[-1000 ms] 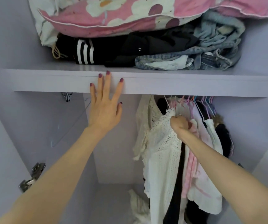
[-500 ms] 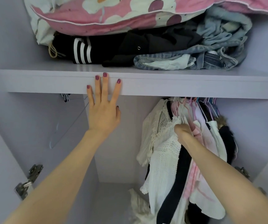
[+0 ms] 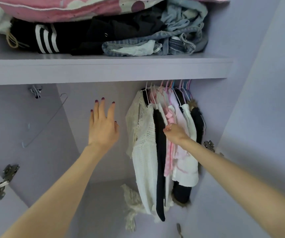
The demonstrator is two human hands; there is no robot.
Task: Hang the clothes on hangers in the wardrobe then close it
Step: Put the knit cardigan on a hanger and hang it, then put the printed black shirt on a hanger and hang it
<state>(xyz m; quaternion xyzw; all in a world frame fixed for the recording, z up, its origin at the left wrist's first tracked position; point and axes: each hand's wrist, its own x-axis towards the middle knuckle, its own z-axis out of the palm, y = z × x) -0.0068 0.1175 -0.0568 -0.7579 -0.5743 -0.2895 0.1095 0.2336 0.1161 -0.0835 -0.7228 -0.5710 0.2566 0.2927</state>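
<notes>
Several garments hang bunched at the right end of the wardrobe rail on pink, white and blue hangers (image 3: 172, 87): a white knit top (image 3: 145, 152), a long black piece (image 3: 160, 169), a pink garment (image 3: 169, 160) and white and dark items behind. My right hand (image 3: 174, 133) is curled among them and grips the pink garment just right of the black piece. My left hand (image 3: 103, 124) hovers with fingers spread below the shelf, left of the clothes, touching nothing. An empty wire hanger (image 3: 52, 117) hangs at the left.
The lilac shelf (image 3: 104, 69) above carries folded dark clothes and jeans (image 3: 121, 36) under a pink floral quilt (image 3: 69, 7). A white lacy cloth (image 3: 131, 203) lies on the wardrobe floor. Metal hinges (image 3: 4, 179) show at left and right (image 3: 209, 146); the open right door (image 3: 267, 117) stands close.
My left hand came off the shelf edge and dropped below it. My right hand slid down the hanging clothes, which shifted right along the rail.
</notes>
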